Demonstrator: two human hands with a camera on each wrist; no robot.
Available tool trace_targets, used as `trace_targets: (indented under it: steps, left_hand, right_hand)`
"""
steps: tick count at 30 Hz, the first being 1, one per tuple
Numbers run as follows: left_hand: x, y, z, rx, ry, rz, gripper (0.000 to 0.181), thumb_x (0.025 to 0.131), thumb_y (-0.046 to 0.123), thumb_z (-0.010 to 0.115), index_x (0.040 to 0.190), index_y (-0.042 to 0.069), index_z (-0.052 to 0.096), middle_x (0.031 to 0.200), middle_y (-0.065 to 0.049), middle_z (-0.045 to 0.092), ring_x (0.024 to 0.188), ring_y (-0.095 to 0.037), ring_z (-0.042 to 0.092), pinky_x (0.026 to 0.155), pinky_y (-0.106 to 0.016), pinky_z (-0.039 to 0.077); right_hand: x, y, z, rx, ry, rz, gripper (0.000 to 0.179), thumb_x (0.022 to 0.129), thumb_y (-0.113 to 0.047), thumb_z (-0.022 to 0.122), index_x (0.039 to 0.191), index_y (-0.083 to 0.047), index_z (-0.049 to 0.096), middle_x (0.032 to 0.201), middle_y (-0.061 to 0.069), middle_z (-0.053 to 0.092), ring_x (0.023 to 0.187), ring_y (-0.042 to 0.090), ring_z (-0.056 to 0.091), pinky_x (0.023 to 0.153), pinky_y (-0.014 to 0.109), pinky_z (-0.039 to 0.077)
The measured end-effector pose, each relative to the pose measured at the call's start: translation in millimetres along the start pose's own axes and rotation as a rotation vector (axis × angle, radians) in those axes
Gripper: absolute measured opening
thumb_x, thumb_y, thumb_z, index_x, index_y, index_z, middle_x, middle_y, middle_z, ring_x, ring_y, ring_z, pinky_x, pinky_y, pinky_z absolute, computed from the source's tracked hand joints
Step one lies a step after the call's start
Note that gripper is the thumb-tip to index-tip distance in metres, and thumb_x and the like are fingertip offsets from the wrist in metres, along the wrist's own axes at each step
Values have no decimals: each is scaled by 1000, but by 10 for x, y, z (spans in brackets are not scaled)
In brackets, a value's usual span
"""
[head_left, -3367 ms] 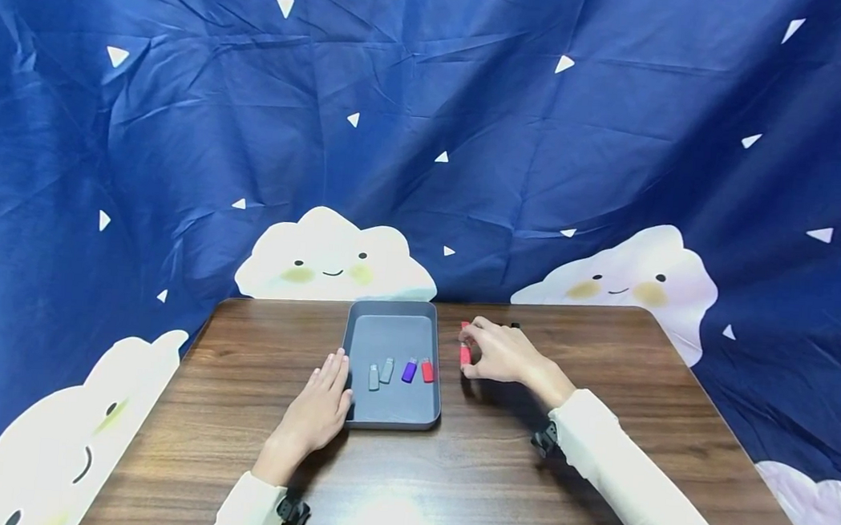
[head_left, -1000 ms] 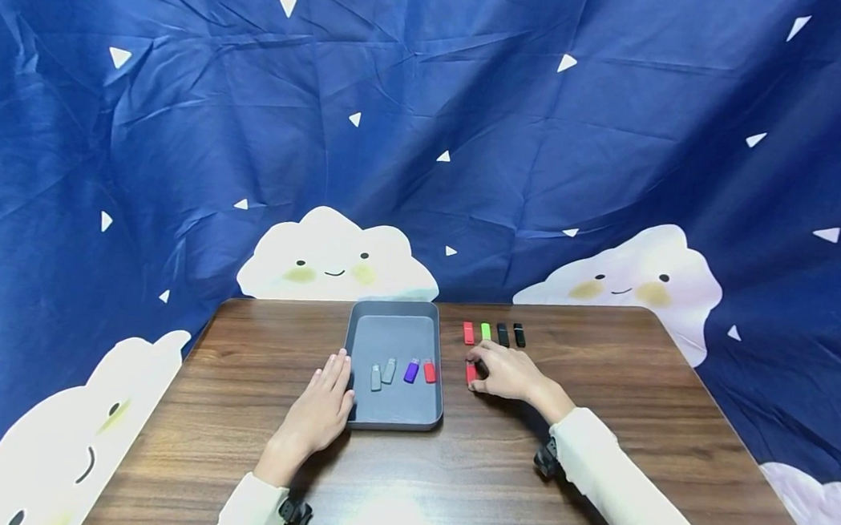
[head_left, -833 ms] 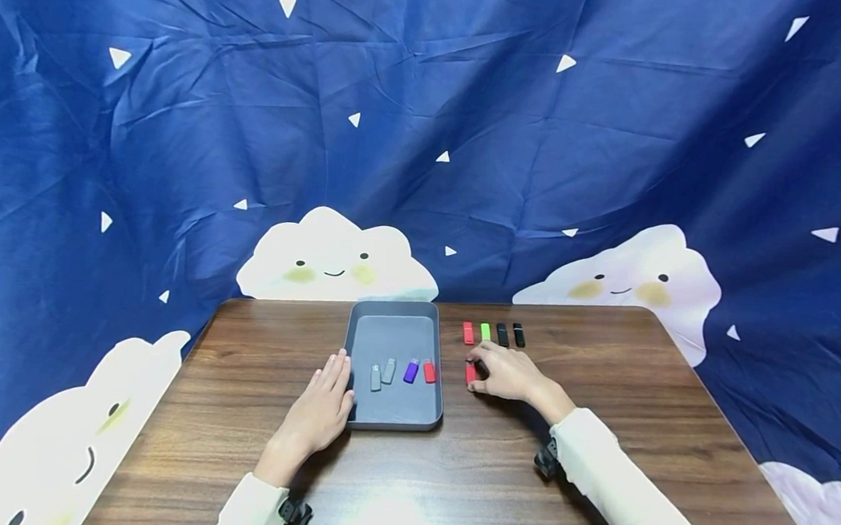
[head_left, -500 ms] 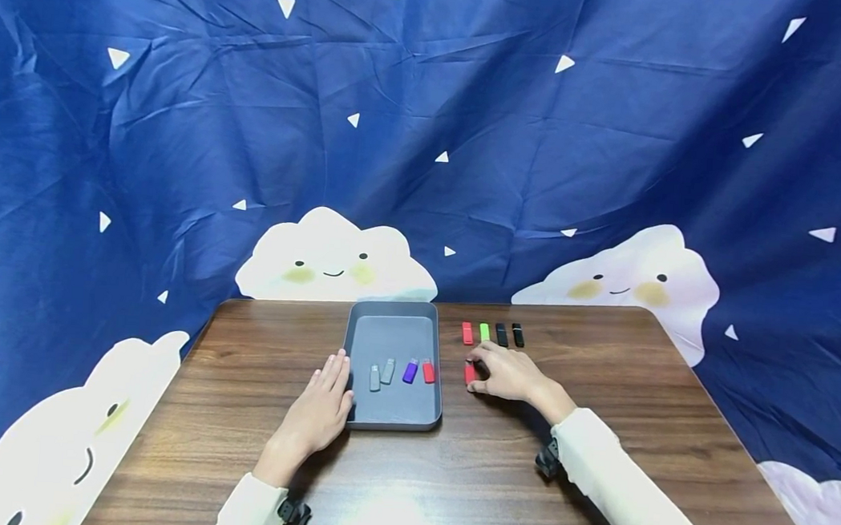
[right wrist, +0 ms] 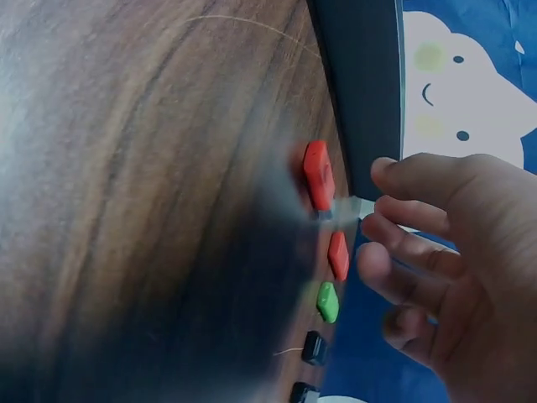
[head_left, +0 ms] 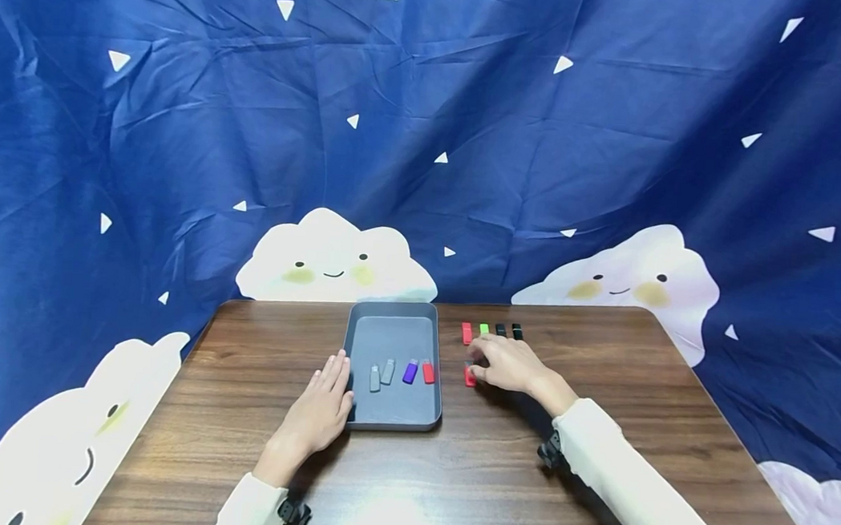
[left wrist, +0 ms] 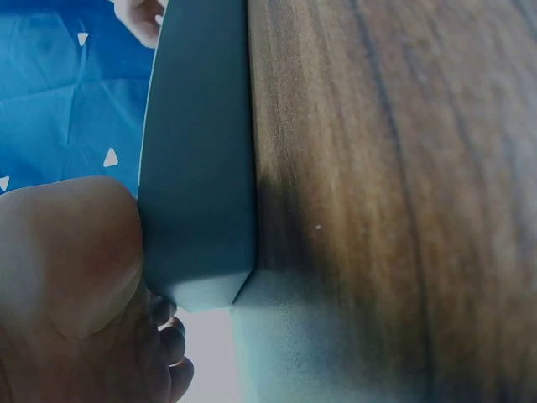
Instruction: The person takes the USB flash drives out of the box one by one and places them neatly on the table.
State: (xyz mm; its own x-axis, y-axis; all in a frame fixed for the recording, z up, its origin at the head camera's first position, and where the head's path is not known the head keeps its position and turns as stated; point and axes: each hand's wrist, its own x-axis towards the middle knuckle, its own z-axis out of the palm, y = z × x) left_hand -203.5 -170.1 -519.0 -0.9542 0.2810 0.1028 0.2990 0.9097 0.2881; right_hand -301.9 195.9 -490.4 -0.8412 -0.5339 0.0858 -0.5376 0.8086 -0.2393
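My left hand [head_left: 316, 409] lies with straight fingers along the left side of a grey tray [head_left: 392, 420]. In the left wrist view that hand [left wrist: 71, 269] rests against the tray's wall [left wrist: 197, 151]. My right hand [head_left: 511, 364] hovers over the table right of the tray, fingers loosely bent and holding nothing. Just beyond its fingertips a red USB stick [head_left: 469, 375] lies on the table; the right wrist view shows this red stick [right wrist: 318, 175] apart from the thumb. Inside the tray are two grey USB sticks [head_left: 375, 378], a purple one [head_left: 410, 372] and a red one [head_left: 428, 372].
Behind the right hand, a row on the table holds another red USB stick [head_left: 467, 333], a green one [head_left: 485, 329] and two black ones [head_left: 501, 330]. A blue cloth [head_left: 428, 134] with clouds hangs behind the wooden table [head_left: 257, 341].
The right hand brought a red USB stick down in front of the row, then let go and lifted slightly away. The left hand has stayed at the tray.
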Motion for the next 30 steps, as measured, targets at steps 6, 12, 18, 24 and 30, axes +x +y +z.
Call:
trace_targets:
  steps: [6,12,18,24,30]
  left_hand:
    - [-6,-30,42,-13,28,24,59,111,19,45,160,-12,34,172,-28,29,161,-44,29,131,-59,29]
    - [-3,-18,25,-10,38,31,59,111,18,46,160,-13,35,171,-29,30,160,-46,31,130,-61,30]
    - [1,-28,38,-19,46,45,58,110,17,46,159,-14,36,170,-30,32,159,-47,33,129,-62,31]
    - [14,-79,95,16,53,42,59,111,20,45,160,-12,36,171,-28,31,159,-45,32,129,-61,32]
    - [19,-83,88,19,49,43,59,111,20,45,160,-12,35,171,-28,31,159,-45,32,128,-61,32]
  right_hand:
    - [80,-95,-62,-29,49,-43,9,95,-30,78,100,-23,76,94,-9,74,77,10,66,59,31,52]
    - [180,-226,-141,-36,59,-74,6,95,-27,78,92,-27,72,82,-13,68,67,7,57,53,28,45]
    - [293,-369,-204,-48,75,-108,13,94,-26,77,85,-28,68,77,-13,65,62,6,54,50,28,40]
    - [409,-516,-248,-71,72,-145,12,94,-25,74,84,-28,69,79,-13,66,63,7,54,50,27,40]
    - [529,-651,-294,-108,67,-189,9,95,-24,73,87,-27,70,84,-14,69,66,7,57,51,26,42]
